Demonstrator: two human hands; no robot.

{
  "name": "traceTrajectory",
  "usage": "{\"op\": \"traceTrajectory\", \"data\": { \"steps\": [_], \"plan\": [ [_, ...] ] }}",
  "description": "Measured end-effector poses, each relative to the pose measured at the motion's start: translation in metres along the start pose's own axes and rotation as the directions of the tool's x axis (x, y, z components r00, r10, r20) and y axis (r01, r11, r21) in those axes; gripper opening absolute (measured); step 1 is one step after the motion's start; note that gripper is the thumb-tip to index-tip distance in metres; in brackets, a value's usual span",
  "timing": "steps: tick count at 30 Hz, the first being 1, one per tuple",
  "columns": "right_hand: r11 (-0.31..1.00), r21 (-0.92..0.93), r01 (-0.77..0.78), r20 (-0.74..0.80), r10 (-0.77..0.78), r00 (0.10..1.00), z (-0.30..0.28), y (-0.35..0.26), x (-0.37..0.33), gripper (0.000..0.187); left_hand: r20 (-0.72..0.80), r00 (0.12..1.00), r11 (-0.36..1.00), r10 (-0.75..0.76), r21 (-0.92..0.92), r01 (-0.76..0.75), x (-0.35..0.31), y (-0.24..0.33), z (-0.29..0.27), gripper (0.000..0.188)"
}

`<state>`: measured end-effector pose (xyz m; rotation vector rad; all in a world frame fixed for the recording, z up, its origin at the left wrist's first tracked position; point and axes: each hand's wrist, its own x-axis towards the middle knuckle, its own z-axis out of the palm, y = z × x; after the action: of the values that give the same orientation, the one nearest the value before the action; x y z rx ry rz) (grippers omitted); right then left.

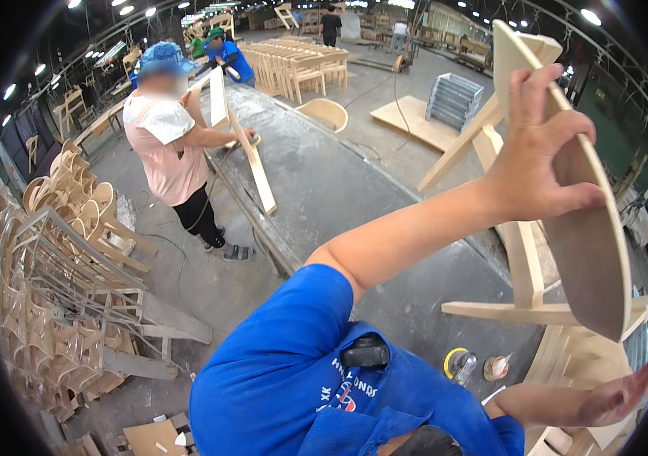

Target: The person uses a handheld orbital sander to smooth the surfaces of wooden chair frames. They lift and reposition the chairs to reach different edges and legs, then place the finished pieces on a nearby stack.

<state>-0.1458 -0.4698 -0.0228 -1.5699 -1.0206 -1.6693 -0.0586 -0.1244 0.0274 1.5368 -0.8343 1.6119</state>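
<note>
An unfinished wooden chair (525, 258) is held up tilted at the right, above a long grey workbench (339, 182). Its curved seat panel (590, 243) faces me. My left hand (537, 152) reaches up from my blue sleeve and grips the seat's upper edge, fingers over the rim and thumb on the panel. My right hand (620, 395) is low at the right with its palm showing and fingers spread. It lies beside pale wooden chair parts (575, 357) under the seat. I cannot tell whether it touches them.
Two small round tools (461, 365) lie on the bench near my chest. A person in a pink shirt (168, 144) stands left of the bench holding a chair frame (251, 152). Stacked chair frames (65, 289) fill the left floor. More chairs (301, 64) stand far back.
</note>
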Motion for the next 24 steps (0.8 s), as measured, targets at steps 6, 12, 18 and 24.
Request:
{"op": "traceTrajectory", "data": {
  "steps": [6, 12, 18, 24],
  "plan": [
    [0.812, -0.295, -0.504, -0.008, 0.525, 0.851, 0.062, -0.038, -0.005, 0.042, 0.004, 0.999, 0.998, 0.051, -0.043, -0.050, -0.010, 0.010, 0.016, 0.063],
    [0.796, -0.238, -0.557, -0.005, 0.572, 0.820, 0.041, -0.020, -0.018, 0.037, -0.084, 0.889, 0.873, -0.449, -0.253, 0.417, -0.048, -0.066, 0.000, 0.079],
    [0.860, -0.109, -0.498, 0.051, 0.505, 0.862, 0.011, -0.009, -0.029, 0.037, 0.114, 0.279, 0.207, -0.954, -0.423, 0.882, -0.127, -0.129, 0.009, 0.084],
    [0.818, -0.012, -0.576, -0.003, 0.576, 0.818, -0.014, -0.013, -0.040, 0.041, 0.140, -0.036, -0.087, -0.990, -0.382, 0.920, -0.229, -0.143, 0.034, 0.096]
  ]
}}
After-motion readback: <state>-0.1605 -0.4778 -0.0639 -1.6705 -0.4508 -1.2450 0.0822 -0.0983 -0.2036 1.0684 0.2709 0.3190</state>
